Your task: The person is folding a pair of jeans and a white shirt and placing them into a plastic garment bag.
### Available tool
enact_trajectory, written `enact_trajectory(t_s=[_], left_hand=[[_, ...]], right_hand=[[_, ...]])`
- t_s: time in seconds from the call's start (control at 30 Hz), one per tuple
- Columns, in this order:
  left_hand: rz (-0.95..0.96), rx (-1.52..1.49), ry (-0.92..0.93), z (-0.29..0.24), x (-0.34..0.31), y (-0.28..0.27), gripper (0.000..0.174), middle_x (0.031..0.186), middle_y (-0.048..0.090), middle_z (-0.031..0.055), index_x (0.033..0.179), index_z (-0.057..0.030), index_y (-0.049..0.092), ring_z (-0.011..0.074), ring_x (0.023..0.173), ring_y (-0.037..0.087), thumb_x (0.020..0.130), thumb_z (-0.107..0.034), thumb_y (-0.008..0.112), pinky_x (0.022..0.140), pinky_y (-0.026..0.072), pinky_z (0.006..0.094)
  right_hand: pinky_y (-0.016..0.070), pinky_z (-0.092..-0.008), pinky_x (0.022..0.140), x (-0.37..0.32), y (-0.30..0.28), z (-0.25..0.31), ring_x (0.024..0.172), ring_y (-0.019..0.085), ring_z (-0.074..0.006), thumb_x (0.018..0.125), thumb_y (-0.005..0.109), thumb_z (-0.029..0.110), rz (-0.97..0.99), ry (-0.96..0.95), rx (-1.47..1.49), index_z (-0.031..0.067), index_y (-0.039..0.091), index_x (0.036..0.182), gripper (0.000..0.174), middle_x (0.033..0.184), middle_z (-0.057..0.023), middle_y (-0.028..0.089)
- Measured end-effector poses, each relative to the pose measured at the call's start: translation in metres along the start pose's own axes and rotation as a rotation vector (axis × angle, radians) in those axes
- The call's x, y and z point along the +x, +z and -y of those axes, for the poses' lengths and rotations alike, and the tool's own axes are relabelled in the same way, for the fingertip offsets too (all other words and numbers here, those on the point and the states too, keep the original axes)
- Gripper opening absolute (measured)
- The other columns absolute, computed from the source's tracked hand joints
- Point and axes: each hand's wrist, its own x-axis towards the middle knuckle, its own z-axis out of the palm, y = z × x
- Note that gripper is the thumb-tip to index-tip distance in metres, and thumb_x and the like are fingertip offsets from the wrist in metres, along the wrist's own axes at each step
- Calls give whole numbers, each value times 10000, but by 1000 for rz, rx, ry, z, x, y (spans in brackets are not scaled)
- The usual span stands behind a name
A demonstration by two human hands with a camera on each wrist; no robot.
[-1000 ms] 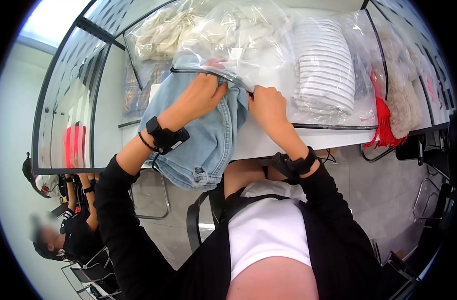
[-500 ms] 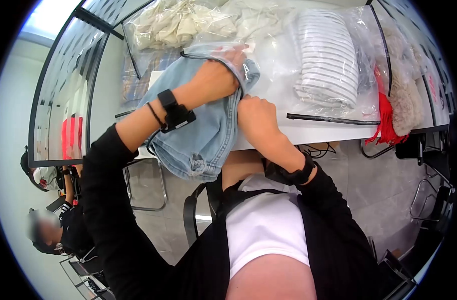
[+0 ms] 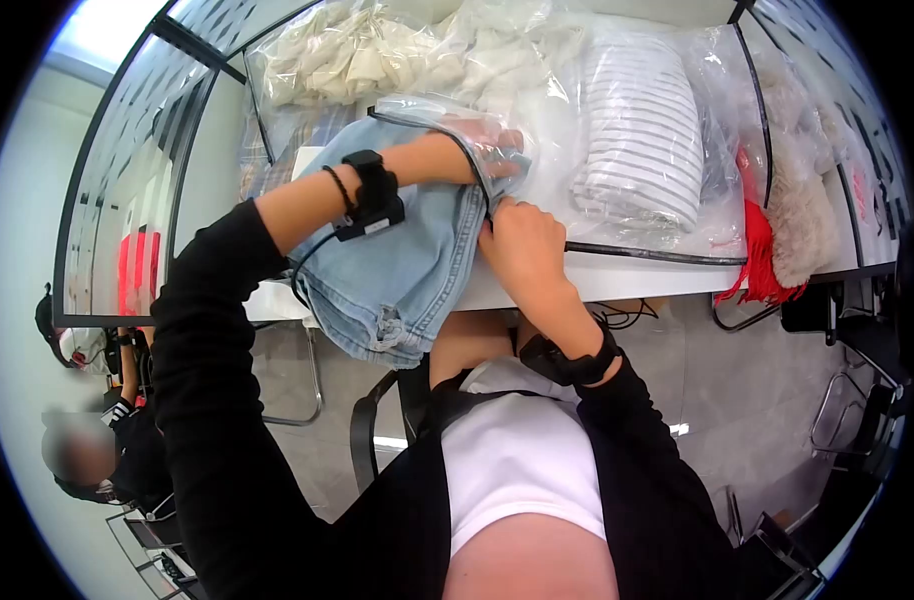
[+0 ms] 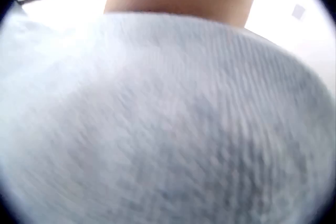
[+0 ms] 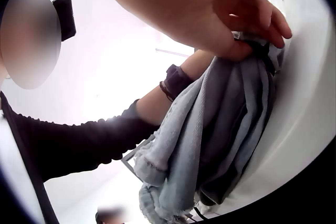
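Folded light-blue denim jeans (image 3: 377,270) lie half on the table, their frayed end hanging over its front edge. Their far end sits in the mouth of a clear plastic bag (image 3: 417,103) with a black edge strip. My left hand (image 3: 480,150) reaches inside that bag over the denim, fingers stretched out to the right under the plastic. Denim (image 4: 168,119) fills most of the left wrist view, hiding the left fingers there. My right hand (image 3: 527,240) pinches the bag's black edge at its right corner; in the right wrist view, thumb and fingers (image 5: 257,11) close on it.
Behind lie bagged cream clothes (image 3: 347,55). To the right stand a bagged striped roll (image 3: 642,130), a red fringe (image 3: 767,250) and beige fluffy cloth (image 3: 805,235). The white table edge (image 3: 617,283) runs in front. Another person (image 3: 137,440) sits at far left.
My left hand has pushed further right and deeper into the bag, its fingers now extended. The bag's edge has come over the left wrist. My right hand stays at the bag's corner.
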Motion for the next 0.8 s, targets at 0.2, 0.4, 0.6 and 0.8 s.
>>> enact_trajectory(t_s=[0.2, 0.4, 0.6, 0.8], left_hand=[[134, 160, -66, -14, 6, -8, 532, 1048, 542, 208, 1104, -21, 491, 322, 1026, 505, 838, -480, 462, 845, 409, 353], [24, 14, 94, -5, -109, -35, 558, 1332, 323, 211, 1272, -8, 339, 347, 1200, 352, 856, -338, 508, 990, 307, 377], [-563, -419, -608, -31, -239, 0, 325, 1018, 551, 116, 1073, -2, 481, 203, 948, 550, 821, -169, 600, 842, 425, 312], [-897, -1017, -971, -42, -288, 101, 527, 1072, 529, 142, 1180, 70, 374, 191, 935, 539, 860, -303, 563, 834, 416, 291]], right_hand=[[457, -411, 476, 3, 0, -7, 571, 603, -333, 673, 575, 136, 46, -51, -30, 8, 578, 579, 160, 588, -168, 575], [457, -420, 519, 11, -10, -11, 576, 585, -350, 721, 603, 225, 167, -26, -69, 11, 602, 622, 235, 609, -179, 580], [460, -394, 543, 15, -29, -4, 653, 564, -319, 682, 648, 198, 22, -96, -112, -28, 547, 785, 268, 678, -162, 555], [467, -352, 617, 53, -26, 19, 771, 515, -289, 639, 658, 117, -182, -336, -212, -21, 474, 882, 334, 800, -156, 504]])
